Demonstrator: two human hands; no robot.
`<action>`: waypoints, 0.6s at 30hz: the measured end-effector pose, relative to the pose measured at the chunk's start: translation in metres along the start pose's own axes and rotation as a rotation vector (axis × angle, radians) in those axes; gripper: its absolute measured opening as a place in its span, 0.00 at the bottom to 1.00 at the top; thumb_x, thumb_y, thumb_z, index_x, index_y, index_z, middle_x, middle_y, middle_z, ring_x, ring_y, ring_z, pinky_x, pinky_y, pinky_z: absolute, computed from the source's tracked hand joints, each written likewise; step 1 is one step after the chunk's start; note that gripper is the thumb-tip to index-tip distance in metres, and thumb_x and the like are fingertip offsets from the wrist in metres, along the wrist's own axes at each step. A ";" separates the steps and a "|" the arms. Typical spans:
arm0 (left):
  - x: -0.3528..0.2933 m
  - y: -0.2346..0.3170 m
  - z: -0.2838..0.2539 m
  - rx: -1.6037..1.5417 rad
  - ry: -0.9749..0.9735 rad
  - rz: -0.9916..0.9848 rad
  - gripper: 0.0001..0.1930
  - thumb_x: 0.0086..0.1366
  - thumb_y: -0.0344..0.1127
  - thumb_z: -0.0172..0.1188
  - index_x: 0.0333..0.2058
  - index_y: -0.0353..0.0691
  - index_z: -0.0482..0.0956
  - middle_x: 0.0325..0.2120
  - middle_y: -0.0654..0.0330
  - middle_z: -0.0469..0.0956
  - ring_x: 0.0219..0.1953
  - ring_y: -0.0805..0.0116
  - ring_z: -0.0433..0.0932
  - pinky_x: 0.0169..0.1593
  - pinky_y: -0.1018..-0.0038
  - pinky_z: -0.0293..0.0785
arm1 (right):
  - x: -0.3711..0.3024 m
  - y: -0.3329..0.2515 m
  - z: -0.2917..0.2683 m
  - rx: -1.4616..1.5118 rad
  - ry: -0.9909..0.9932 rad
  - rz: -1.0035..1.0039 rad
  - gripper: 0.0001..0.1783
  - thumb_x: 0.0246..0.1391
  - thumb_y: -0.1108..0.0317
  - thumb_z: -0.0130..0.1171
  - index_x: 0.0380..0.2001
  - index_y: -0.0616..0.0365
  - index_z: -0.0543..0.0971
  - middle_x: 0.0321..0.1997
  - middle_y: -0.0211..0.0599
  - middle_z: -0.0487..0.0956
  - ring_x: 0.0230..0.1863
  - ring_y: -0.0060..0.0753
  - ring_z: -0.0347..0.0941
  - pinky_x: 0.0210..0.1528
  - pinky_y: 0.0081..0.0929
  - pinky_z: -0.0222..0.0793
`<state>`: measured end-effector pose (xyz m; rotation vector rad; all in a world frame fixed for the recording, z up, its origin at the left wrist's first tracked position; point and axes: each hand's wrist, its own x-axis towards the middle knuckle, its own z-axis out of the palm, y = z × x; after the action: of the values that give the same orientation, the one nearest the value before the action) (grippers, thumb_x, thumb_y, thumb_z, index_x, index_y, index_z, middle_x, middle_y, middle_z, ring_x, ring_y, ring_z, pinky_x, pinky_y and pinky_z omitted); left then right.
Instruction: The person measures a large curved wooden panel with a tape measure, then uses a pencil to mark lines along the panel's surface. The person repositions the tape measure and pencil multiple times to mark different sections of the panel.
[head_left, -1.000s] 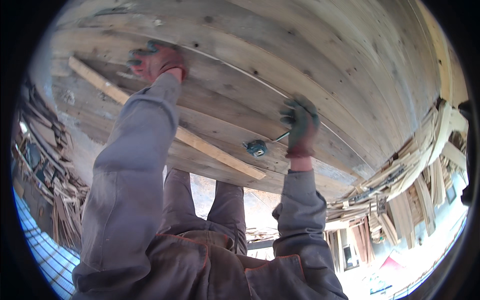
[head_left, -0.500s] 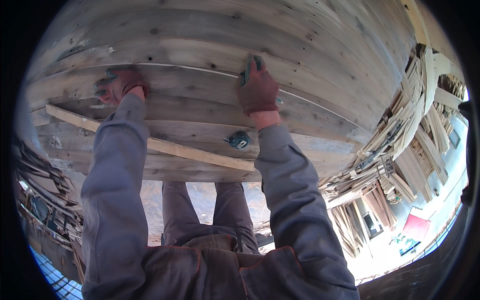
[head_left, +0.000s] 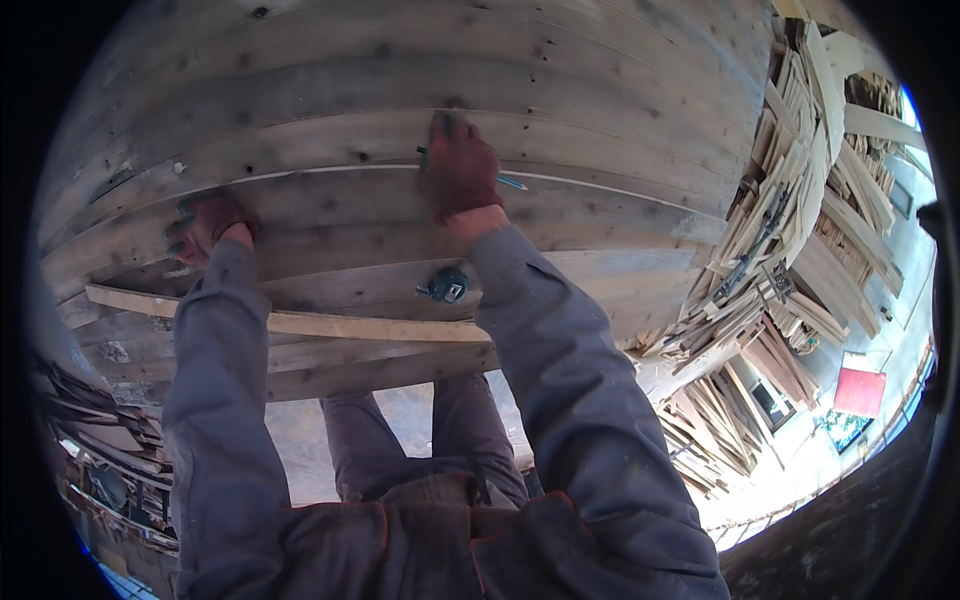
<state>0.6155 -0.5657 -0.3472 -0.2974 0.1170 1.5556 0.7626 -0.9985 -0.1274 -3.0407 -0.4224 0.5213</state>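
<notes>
My left hand (head_left: pixel 208 226), in a red glove with dark fingertips, lies on the plank surface (head_left: pixel 330 222) with its fingers apart. It is just below a thin pale strip (head_left: pixel 330 169) that runs across the boards. To the right, my right hand (head_left: pixel 460 170), in a matching glove, is closed over the same strip. A teal pencil (head_left: pixel 513 183) sticks out from its right side, and a dark end shows on its left. Below that hand a dark teal tape measure (head_left: pixel 447 285) sits on the boards. Nearer me lies a long narrow wooden slat (head_left: pixel 370 327), partly hidden by my left forearm.
Stacked offcuts and thin boards (head_left: pixel 800 130) crowd the right side, with more loose slats (head_left: pixel 710 430) on the floor below. A red panel (head_left: pixel 859 393) is at the far right. Further scrap wood (head_left: pixel 110 430) is at the lower left.
My right hand has shifted left along the pale strip, and the pencil shows more plainly. The whole view has tilted a little. The tape measure and slat keep their places on the boards.
</notes>
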 end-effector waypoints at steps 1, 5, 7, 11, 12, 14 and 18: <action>0.000 0.001 0.003 0.235 0.028 0.180 0.29 0.77 0.45 0.37 0.70 0.35 0.62 0.65 0.45 0.72 0.65 0.47 0.72 0.71 0.48 0.60 | 0.003 0.000 0.000 -0.014 0.008 0.005 0.25 0.51 0.64 0.60 0.53 0.58 0.77 0.50 0.44 0.77 0.51 0.47 0.77 0.43 0.42 0.81; -0.022 -0.014 0.022 1.921 0.079 0.586 0.35 0.71 0.55 0.46 0.70 0.39 0.60 0.67 0.47 0.66 0.69 0.50 0.64 0.71 0.54 0.58 | 0.003 0.001 0.001 0.036 0.052 -0.036 0.26 0.50 0.64 0.60 0.54 0.58 0.77 0.51 0.45 0.76 0.53 0.48 0.76 0.43 0.42 0.81; -0.044 -0.022 0.026 2.810 0.118 0.690 0.40 0.67 0.61 0.51 0.70 0.41 0.59 0.68 0.48 0.63 0.71 0.52 0.59 0.71 0.57 0.57 | 0.000 0.002 0.003 0.003 0.028 -0.039 0.27 0.50 0.64 0.60 0.56 0.58 0.76 0.52 0.46 0.76 0.55 0.48 0.75 0.43 0.41 0.80; -0.064 -0.035 0.057 2.914 0.137 0.501 0.38 0.68 0.58 0.50 0.70 0.43 0.59 0.70 0.51 0.61 0.72 0.55 0.57 0.71 0.56 0.58 | -0.005 0.000 0.008 -0.037 0.024 -0.061 0.31 0.49 0.64 0.61 0.59 0.60 0.75 0.59 0.49 0.73 0.58 0.50 0.72 0.44 0.41 0.80; -0.068 -0.039 0.062 2.920 0.136 0.470 0.37 0.69 0.58 0.50 0.70 0.43 0.59 0.70 0.52 0.60 0.72 0.55 0.57 0.70 0.56 0.58 | -0.004 -0.001 0.010 -0.068 0.000 -0.053 0.32 0.48 0.63 0.61 0.59 0.60 0.75 0.60 0.50 0.72 0.59 0.51 0.71 0.44 0.41 0.79; -0.074 -0.043 0.072 2.935 0.131 0.417 0.36 0.69 0.56 0.50 0.70 0.43 0.59 0.71 0.54 0.59 0.72 0.57 0.56 0.70 0.56 0.58 | -0.003 -0.003 0.015 -0.099 -0.019 -0.042 0.36 0.46 0.63 0.63 0.61 0.60 0.73 0.63 0.50 0.71 0.60 0.53 0.70 0.46 0.42 0.79; -0.081 -0.048 0.076 2.968 0.114 0.358 0.35 0.71 0.55 0.47 0.70 0.43 0.60 0.72 0.53 0.58 0.72 0.57 0.56 0.70 0.55 0.57 | -0.003 -0.005 0.022 -0.058 0.031 -0.026 0.41 0.42 0.63 0.66 0.63 0.60 0.71 0.65 0.50 0.69 0.62 0.55 0.70 0.48 0.43 0.80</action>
<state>0.6530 -0.6238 -0.2477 1.9613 2.1816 0.2329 0.7514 -0.9948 -0.1466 -3.0894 -0.4835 0.4685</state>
